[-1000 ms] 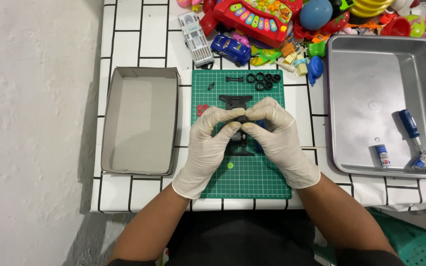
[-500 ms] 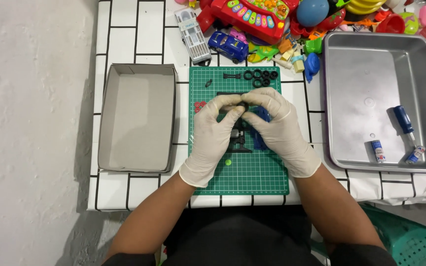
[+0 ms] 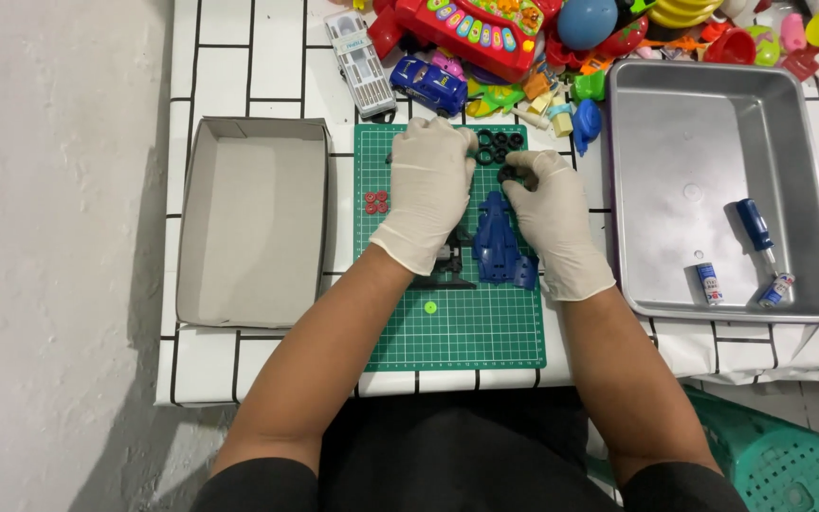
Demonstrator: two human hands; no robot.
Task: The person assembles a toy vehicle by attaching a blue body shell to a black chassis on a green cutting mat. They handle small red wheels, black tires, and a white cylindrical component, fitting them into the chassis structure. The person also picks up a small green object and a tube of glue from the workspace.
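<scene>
A small black rubber tyre [image 3: 509,174] is pinched by the gloved right hand [image 3: 555,220] at twelve o'clock of the blue plastic toy car body [image 3: 495,248]. The left hand [image 3: 428,185] is laid flat, fingers together. If squeezed, the tyre could be flicked off the green cutting mat [image 3: 457,327].

My left hand [image 3: 426,190] covers whatever lies under its palm on the green cutting mat [image 3: 452,327], and it hides the upper part of the black frame piece [image 3: 447,270], so I cannot tell whether it grips anything. My right hand [image 3: 554,218] has its fingertips curled over a small dark part beside the black rings [image 3: 499,145], too small to make out, and its wrist hides one side of the blue car body [image 3: 497,242]. Along the table's far edge the toy pile [image 3: 485,38] is cut off by the picture's top, and the green basket [image 3: 784,455] is cut off at the bottom right corner.
</scene>
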